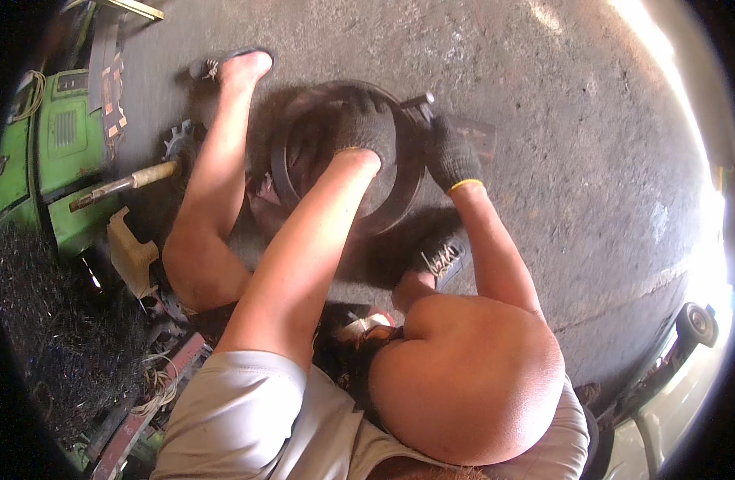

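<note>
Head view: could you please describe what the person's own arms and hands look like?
Both hands wear dark knitted work gloves with a thin yellow band at the cuff: left hand, right hand. The forearms are bare, and light grey short sleeves cover the shoulders.

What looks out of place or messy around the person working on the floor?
Nothing looks damaged or spilled. The left hand and right hand, both gloved, grip a dark ring on the concrete floor. The clutter sits to the left: a hammer and wire coils lie loose beside a green machine.
</note>
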Motion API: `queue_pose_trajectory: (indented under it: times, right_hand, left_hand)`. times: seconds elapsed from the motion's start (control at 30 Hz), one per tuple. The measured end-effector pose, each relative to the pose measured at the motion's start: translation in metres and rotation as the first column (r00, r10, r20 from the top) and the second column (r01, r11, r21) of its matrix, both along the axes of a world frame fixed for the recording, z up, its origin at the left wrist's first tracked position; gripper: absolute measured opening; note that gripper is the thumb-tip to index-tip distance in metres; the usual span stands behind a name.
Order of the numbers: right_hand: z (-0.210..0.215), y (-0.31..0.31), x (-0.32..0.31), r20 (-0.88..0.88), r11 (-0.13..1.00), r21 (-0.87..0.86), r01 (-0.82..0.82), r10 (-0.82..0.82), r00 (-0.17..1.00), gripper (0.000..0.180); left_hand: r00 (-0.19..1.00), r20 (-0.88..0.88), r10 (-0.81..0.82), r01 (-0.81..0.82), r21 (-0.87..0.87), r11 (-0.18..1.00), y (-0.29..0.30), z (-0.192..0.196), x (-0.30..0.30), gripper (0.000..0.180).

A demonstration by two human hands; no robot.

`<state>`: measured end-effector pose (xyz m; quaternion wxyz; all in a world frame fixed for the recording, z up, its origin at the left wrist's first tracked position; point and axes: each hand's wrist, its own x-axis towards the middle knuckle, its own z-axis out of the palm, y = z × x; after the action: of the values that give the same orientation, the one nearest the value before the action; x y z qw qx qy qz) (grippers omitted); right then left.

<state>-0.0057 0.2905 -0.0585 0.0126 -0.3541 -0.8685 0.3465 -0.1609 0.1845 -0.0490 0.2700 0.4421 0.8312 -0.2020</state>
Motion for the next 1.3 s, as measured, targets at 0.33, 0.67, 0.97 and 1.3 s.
queue_pose_trajectory:
  times: [0.33,0.67,0.97,1.3]
  right_hand:
    - [-0.01,-0.008,0.021,0.166,0.991,-0.123,0.047,-0.026,0.986,0.038]
    - [-0.031,-0.027,0.056,-0.106,0.937,-0.268,0.224,-0.26,0.96,0.047]
    - [-0.004,-0.006,0.011,-0.012,0.976,-0.189,0.108,-0.112,0.994,0.041]
    - [-0.019,0.007,-0.009,0.061,0.999,-0.019,-0.045,0.046,0.997,0.033]
  left_hand:
    - [0.999,-0.042,0.02,-0.018,0.038,0.999,-0.001,0.002,0.006,0.094]
    - [0.997,-0.016,0.071,-0.069,0.095,0.993,-0.005,0.001,0.007,0.116]
    - [0.998,-0.062,0.033,-0.03,0.062,0.998,-0.005,-0.008,0.005,0.093]
    - [0.998,-0.062,0.004,0.001,0.077,0.997,-0.006,-0.007,0.003,0.089]
